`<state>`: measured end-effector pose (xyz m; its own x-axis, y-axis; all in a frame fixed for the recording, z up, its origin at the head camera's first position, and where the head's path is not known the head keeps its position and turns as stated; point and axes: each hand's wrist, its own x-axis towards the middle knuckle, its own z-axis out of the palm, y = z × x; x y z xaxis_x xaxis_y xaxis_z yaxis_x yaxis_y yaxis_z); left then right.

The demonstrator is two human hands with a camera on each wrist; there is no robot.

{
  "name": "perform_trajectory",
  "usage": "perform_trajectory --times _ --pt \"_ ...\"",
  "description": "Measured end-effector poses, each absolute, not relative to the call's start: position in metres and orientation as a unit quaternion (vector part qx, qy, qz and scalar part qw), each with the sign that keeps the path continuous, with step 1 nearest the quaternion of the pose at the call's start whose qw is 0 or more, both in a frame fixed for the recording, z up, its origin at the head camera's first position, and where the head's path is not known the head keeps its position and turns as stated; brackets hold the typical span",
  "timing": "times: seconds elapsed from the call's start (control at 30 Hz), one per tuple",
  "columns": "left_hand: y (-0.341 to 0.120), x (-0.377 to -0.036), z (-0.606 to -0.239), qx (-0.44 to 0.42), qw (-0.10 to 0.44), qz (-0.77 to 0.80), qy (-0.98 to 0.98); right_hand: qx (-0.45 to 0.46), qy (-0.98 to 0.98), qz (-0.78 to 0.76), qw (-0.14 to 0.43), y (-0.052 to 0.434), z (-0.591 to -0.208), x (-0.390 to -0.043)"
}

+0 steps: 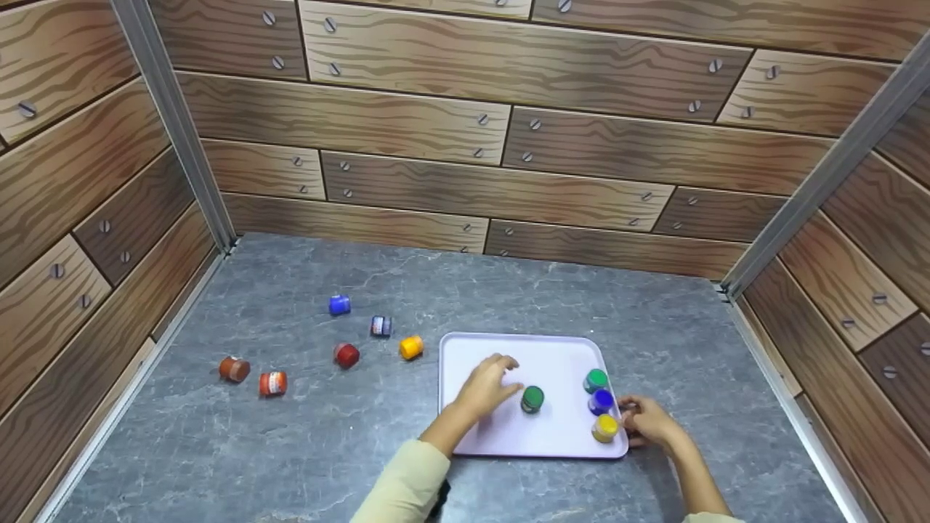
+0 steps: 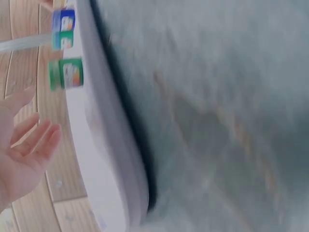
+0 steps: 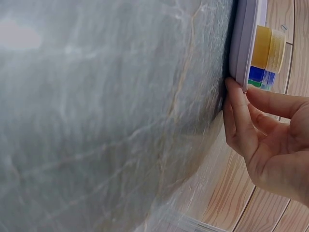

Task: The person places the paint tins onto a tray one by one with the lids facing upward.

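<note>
A pale lilac tray (image 1: 538, 349) lies on the grey marbled table. Over its left part hovers my left hand (image 1: 485, 388), fingers apart and holding nothing. Just right of that thumb stands a dark green paint jar (image 1: 532, 399), which also shows in the left wrist view as a green jar (image 2: 66, 74) clear of the fingers. My right hand (image 1: 649, 421) pinches the tray's right rim; in the right wrist view, the thumb is at the rim with fingers beneath. Along that side stand a green jar (image 1: 596, 380), a blue jar (image 1: 601, 402) and a yellow jar (image 1: 605, 428).
Left of the tray, several jars lie about the table: an orange-yellow jar (image 1: 411, 347), a dark red jar (image 1: 347, 354), a white-labelled dark jar (image 1: 381, 326), a blue jar (image 1: 339, 304), an orange-red jar (image 1: 273, 383) and a brown jar (image 1: 235, 369). Wood-patterned walls (image 1: 407, 131) enclose the table.
</note>
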<state>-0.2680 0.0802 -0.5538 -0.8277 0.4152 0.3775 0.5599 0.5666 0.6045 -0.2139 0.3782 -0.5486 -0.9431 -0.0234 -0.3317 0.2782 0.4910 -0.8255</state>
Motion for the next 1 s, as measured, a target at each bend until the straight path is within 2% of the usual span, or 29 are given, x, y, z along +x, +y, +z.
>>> perform_trajectory --times 0.27,0.5,0.83,1.0 --pt "0.041 -0.286 -0.542 -0.251 0.131 -0.387 -0.878 0.087 0.853 -0.494 0.145 0.379 -0.548 -0.214" --pt "0.000 -0.299 -0.538 -0.201 0.168 -0.335 -0.905 0.082 0.854 -0.493 0.142 0.378 -0.550 -0.214" --pt "-0.042 -0.312 -0.562 -0.170 0.300 -0.246 -0.906 0.089 0.858 -0.485 0.146 0.378 -0.549 -0.214" --pt "-0.048 -0.313 -0.572 -0.150 0.274 -0.219 -0.924 0.073 0.857 -0.490 0.146 0.378 -0.550 -0.214"
